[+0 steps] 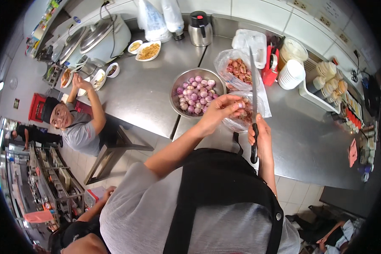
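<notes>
My left hand (pixel 224 109) pinches a small peeled shallot (pixel 240 104) over an open plastic bag (pixel 258 100) of peelings. Beside it, my right hand (pixel 262 132) is wrapped round the black handle of a long knife (pixel 254 84), its blade pointing away from me. A steel bowl (pixel 173 103) full of peeled purple-white shallots (pixel 197 94) stands left of my left hand. Beyond the knife hand lies a second clear bag (pixel 222 58) with reddish-brown unpeeled shallots (pixel 238 70). Part of the near bag is hidden behind my fingers.
On the steel counter (pixel 152 89) stand a thermos jug (pixel 200 29), noodles in a white dish (pixel 149 51), and large lidded pots (pixel 99 36). To the right are white tubs (pixel 291 74), a red holder (pixel 270 67) and a bottle crate (pixel 319 95). A co-worker (pixel 78 122) stands at left.
</notes>
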### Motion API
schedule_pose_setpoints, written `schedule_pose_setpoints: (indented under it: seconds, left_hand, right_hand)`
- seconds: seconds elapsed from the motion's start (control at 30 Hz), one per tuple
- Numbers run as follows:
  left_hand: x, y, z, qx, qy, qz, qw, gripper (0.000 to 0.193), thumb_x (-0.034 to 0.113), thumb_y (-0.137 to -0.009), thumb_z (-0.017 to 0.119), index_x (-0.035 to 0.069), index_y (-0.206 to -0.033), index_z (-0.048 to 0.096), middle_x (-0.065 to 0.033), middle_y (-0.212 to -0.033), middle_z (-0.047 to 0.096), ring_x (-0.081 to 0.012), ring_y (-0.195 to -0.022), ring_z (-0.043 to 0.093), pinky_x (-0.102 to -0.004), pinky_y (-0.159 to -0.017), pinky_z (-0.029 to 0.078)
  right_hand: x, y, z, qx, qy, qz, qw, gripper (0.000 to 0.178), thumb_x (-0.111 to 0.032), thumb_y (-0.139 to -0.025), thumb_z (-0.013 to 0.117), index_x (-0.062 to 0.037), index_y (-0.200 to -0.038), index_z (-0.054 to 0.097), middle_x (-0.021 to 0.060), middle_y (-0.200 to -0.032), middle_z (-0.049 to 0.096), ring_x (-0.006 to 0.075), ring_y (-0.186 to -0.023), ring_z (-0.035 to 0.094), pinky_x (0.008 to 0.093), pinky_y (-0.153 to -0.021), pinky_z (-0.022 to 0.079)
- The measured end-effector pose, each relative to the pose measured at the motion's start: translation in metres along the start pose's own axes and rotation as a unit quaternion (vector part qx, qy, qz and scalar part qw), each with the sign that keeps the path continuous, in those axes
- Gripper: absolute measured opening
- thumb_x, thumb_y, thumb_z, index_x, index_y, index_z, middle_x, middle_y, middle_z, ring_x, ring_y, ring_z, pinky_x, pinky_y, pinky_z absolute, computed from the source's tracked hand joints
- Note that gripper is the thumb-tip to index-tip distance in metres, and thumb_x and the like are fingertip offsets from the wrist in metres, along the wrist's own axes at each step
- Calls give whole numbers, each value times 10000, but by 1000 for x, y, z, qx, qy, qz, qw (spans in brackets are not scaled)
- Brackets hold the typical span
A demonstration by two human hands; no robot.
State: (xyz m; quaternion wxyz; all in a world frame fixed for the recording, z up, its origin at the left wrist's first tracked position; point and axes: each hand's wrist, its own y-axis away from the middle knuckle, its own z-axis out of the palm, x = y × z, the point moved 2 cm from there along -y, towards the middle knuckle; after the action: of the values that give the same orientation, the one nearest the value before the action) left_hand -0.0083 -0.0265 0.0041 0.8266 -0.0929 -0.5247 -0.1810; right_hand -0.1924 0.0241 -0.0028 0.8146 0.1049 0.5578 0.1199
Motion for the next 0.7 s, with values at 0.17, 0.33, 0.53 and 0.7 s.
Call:
schedule_pose_setpoints:
  seconds: [0.17, 0.33, 0.53, 0.7]
  left_hand:
    - [-3, -1, -6, 18, 19, 24, 999, 357, 85, -1006, 552, 9, -1355, 529, -92, -1219, 629, -189, -1097, 634, -311, -959, 514]
    - [-8, -6, -2, 17, -39, 22, 999, 361, 76, -994, 569, 9, -1347, 533, -88, -1245, 612, -172, -1103, 617, -325, -952, 509]
    - [-4, -3, 2, 28, -75, 12, 997, 359, 74, -942, 632, 17, -1294, 591, -58, -1166, 658, -133, -1037, 617, -306, -926, 502]
    - [-2, -3, 2, 24, -117, 17, 993, 342, 74, -946, 629, 7, -1280, 594, -62, -1145, 668, -128, -1012, 627, -298, -917, 504]
  right_hand:
    - [-9, 4, 13, 0, 111, -57, 992, 519, -388, -1057, 444, -50, -1451, 444, -46, -594, 392, 46, -443, 348, 218, -407, 291]
    - [-16, 12, 21, -63, 172, -116, 976, 544, -241, -1028, 526, -69, -1519, 368, 68, -934, 614, 126, -737, 565, 253, -661, 458]
    - [-13, 14, 29, -30, 279, -182, 942, 565, -221, -989, 588, -66, -1498, 398, 203, -1400, 556, 242, -1295, 526, 310, -1012, 418]
    - [-8, 11, 25, -30, 277, -154, 948, 526, -238, -1006, 566, -75, -1486, 426, 179, -1267, 622, 222, -1121, 606, 302, -876, 476]
